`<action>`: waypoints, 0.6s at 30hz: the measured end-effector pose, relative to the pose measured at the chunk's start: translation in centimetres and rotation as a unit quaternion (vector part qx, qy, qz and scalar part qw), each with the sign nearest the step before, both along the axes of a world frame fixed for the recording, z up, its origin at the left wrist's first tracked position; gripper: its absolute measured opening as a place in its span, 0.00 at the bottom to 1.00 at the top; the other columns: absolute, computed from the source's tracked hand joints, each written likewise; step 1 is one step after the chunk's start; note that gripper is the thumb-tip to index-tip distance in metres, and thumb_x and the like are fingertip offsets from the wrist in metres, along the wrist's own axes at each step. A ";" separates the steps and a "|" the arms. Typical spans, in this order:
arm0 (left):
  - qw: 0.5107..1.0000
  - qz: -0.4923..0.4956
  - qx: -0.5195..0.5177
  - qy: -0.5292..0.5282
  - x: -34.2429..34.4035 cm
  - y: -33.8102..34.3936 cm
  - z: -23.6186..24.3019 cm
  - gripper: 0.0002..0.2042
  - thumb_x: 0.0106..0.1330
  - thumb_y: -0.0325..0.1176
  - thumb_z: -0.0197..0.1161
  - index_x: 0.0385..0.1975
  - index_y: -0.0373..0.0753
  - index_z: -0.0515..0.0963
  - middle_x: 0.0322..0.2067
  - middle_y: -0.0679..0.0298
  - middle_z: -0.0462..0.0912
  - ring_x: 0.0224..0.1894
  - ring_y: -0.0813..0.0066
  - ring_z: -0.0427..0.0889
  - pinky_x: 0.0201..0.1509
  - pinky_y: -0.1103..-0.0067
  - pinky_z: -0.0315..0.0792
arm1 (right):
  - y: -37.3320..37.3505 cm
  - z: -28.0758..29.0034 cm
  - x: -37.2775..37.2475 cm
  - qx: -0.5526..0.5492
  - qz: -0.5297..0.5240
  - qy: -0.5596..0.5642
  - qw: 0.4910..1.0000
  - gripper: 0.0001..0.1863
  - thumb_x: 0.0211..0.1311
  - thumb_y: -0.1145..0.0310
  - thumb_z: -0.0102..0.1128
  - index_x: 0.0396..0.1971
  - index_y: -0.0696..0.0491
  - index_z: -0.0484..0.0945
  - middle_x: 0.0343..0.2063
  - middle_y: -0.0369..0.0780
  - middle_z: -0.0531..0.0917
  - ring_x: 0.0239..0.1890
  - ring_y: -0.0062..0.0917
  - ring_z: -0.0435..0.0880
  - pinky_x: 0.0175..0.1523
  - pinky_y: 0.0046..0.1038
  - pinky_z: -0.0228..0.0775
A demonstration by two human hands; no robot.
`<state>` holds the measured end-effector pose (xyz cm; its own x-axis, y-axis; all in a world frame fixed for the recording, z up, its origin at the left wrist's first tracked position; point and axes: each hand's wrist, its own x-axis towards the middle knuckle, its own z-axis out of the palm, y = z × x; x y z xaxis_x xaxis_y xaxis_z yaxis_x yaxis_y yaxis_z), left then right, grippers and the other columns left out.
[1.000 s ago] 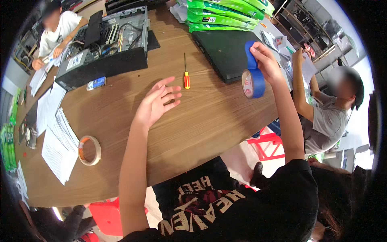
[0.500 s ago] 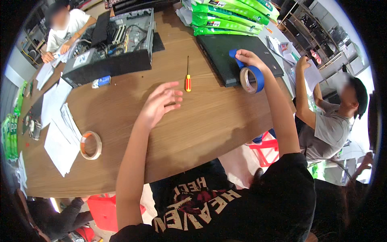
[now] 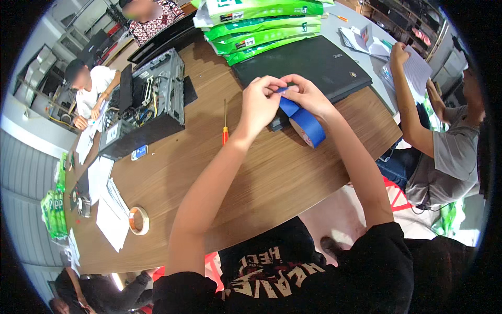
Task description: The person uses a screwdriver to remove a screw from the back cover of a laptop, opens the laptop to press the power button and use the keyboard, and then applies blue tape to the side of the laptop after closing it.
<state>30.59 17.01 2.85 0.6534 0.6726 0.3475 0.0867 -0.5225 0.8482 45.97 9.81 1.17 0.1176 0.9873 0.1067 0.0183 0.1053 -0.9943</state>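
Note:
A roll of blue tape (image 3: 309, 129) hangs in front of me by its pulled-out strip, over the near edge of a closed black laptop (image 3: 308, 65). My right hand (image 3: 309, 98) pinches the free end of that strip. Against it, my left hand (image 3: 261, 100) is closed with its fingertips at the same end of the strip. The fingers hide the very tip of the tape. Left of my left forearm lies a screwdriver (image 3: 225, 136) with a red and yellow handle, its thin shaft pointing away from me.
Green paper packs (image 3: 261, 31) are stacked behind the laptop. An opened desktop computer (image 3: 151, 110) stands at the left, with a small blue-and-white box (image 3: 139, 152) before it. Paper sheets (image 3: 112, 214) and a masking tape roll (image 3: 139, 220) lie nearer. Several people are around the table.
My left hand has moved right and joined my right hand at the end of the blue tape; its fingers have closed. The whole view has shifted, and the tape roll has turned.

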 end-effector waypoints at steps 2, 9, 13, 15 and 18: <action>0.995 0.017 -0.098 -0.026 0.8 0.4 -0.2 0.10 0.54 0.19 0.62 0.36 0.35 0.78 0.31 0.62 0.77 0.29 0.79 0.78 0.33 0.83 0.74 | -1.8 0.6 0.2 -0.022 -0.028 -0.014 0.999 0.14 0.62 0.68 0.57 0.45 0.57 0.71 0.31 0.35 0.80 0.33 0.12 0.76 0.37 0.15 0.68; 0.977 0.001 -0.202 -0.070 1.0 1.4 -1.2 0.10 0.56 0.21 0.63 0.39 0.34 0.75 0.33 0.62 0.77 0.30 0.80 0.78 0.30 0.83 0.74 | -11.2 0.4 -4.8 0.171 -0.259 -0.305 0.900 0.40 0.44 0.57 0.72 0.57 0.55 0.64 0.54 0.51 0.65 0.58 0.44 0.64 0.62 0.39 0.56; 0.974 -0.016 -0.210 -0.081 1.5 2.0 -2.2 0.09 0.58 0.25 0.64 0.38 0.33 0.75 0.33 0.63 0.79 0.32 0.80 0.79 0.32 0.84 0.74 | -12.0 -2.0 -6.5 0.086 -0.242 -0.266 0.929 0.38 0.46 0.68 0.70 0.59 0.55 0.61 0.53 0.49 0.70 0.54 0.38 0.71 0.58 0.35 0.64; 0.973 -0.006 -0.223 -0.057 1.8 2.6 -2.1 0.09 0.58 0.27 0.64 0.38 0.33 0.77 0.33 0.63 0.81 0.32 0.81 0.79 0.33 0.84 0.73 | -11.7 -2.4 -6.2 0.027 -0.236 -0.245 0.940 0.38 0.48 0.72 0.68 0.60 0.55 0.60 0.53 0.47 0.71 0.51 0.35 0.75 0.55 0.32 0.67; 0.983 0.002 -0.176 -0.049 1.9 4.1 -1.7 0.09 0.57 0.29 0.66 0.35 0.32 0.79 0.30 0.64 0.83 0.31 0.82 0.79 0.34 0.84 0.73 | -10.6 -0.4 -4.9 0.146 -0.276 -0.287 0.906 0.33 0.48 0.75 0.66 0.57 0.57 0.64 0.51 0.51 0.73 0.53 0.42 0.75 0.54 0.33 0.68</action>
